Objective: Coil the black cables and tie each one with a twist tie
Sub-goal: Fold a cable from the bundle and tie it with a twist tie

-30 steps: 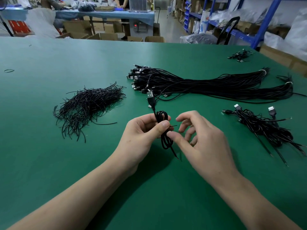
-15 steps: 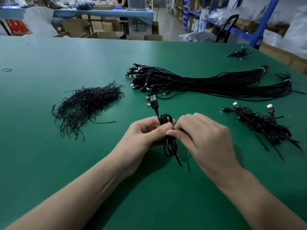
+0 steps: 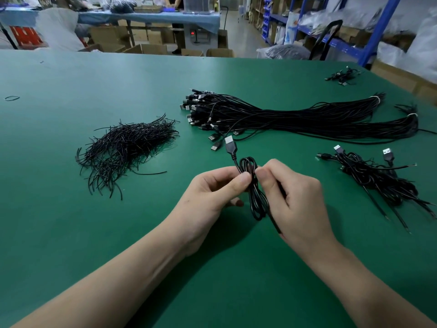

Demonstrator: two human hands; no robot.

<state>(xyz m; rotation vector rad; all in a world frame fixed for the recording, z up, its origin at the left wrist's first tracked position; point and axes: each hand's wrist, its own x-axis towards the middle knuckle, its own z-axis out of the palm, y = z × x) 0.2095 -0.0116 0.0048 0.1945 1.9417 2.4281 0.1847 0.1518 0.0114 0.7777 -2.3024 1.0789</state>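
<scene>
Coiled cable (image 3: 254,188) held upright above table (image 3: 71,233), plug end up; pinched at waist between left hand (image 3: 212,192) and right hand (image 3: 290,197), both closed on it; tie hidden, untied bundle (image 3: 295,119) beyond.

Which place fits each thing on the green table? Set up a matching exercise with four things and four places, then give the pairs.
Things
1. loose heap of short black twist ties
2. long bundle of straight black USB cables
3. small coiled black cable
4. pile of coiled black cables

Places
A. pinched between both hands
B. left of the hands
C. right of the hands
D. beyond the hands, stretching right

Pairs: 1-B, 2-D, 3-A, 4-C
</scene>
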